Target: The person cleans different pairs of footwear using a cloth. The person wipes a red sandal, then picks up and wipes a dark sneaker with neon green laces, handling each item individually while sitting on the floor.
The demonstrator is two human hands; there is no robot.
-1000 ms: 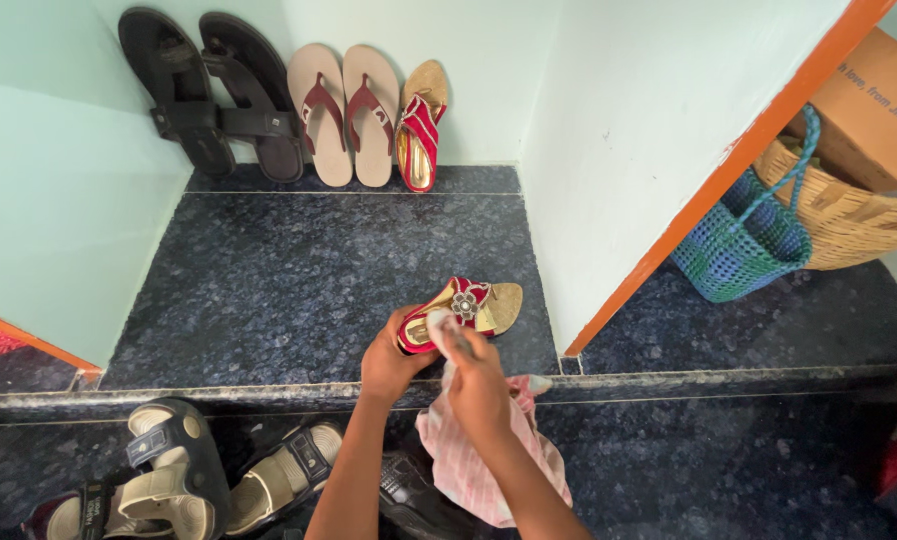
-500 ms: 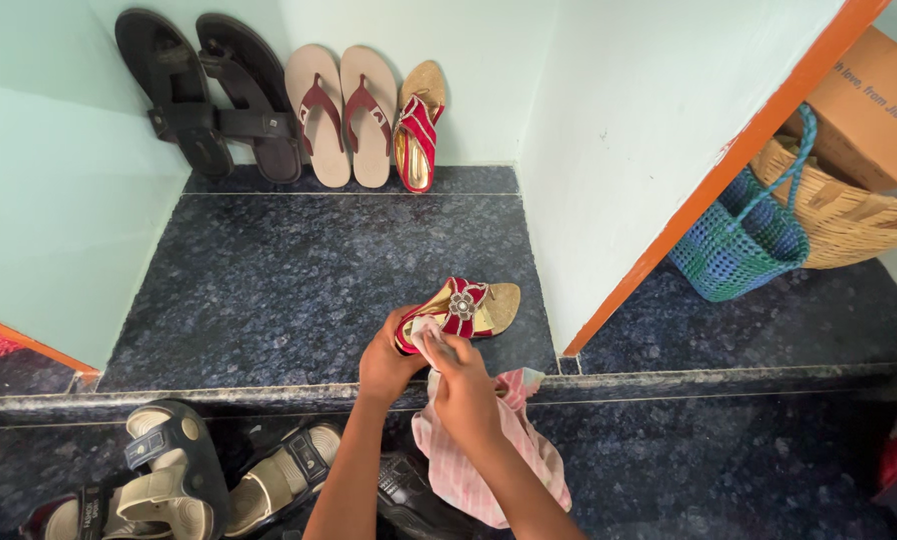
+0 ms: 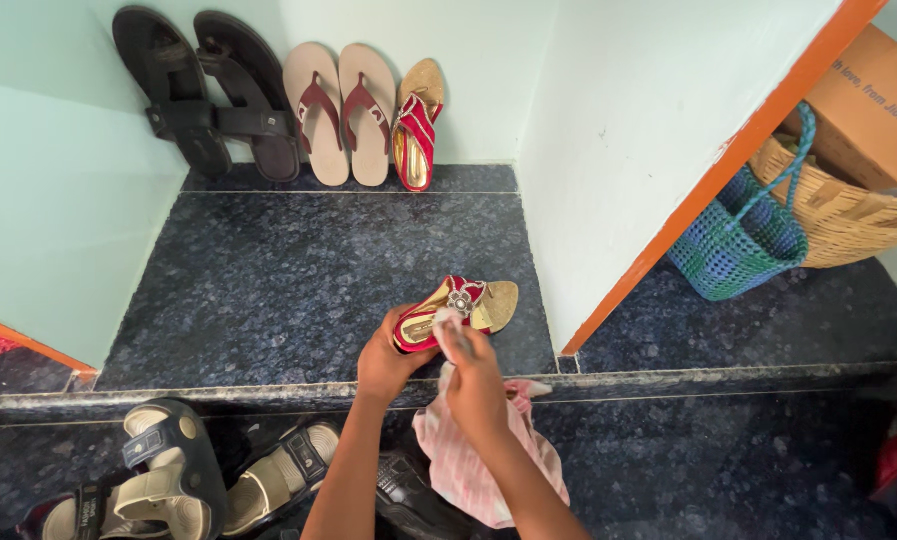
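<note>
My left hand (image 3: 387,362) grips the heel end of a red and gold sandal (image 3: 466,305) with a flower ornament, held just above the dark speckled stone shelf (image 3: 299,280). My right hand (image 3: 474,375) holds a pink striped cloth (image 3: 474,455) and presses a bunched part of it onto the sandal's insole. The rest of the cloth hangs down below my wrist. A matching red and gold sandal (image 3: 419,125) leans against the back wall.
Two dark brown sandals (image 3: 209,90) and a beige pair with maroon straps (image 3: 339,110) lean on the back wall. Grey strap sandals (image 3: 169,470) lie on the floor at lower left. A blue woven bag (image 3: 749,235), a wicker basket (image 3: 849,215) and a cardboard box (image 3: 874,105) stand right.
My right hand has rubbed the cloth back and forth along the sandal's insole, and the sandal has tilted slightly. My left hand has kept its grip.
</note>
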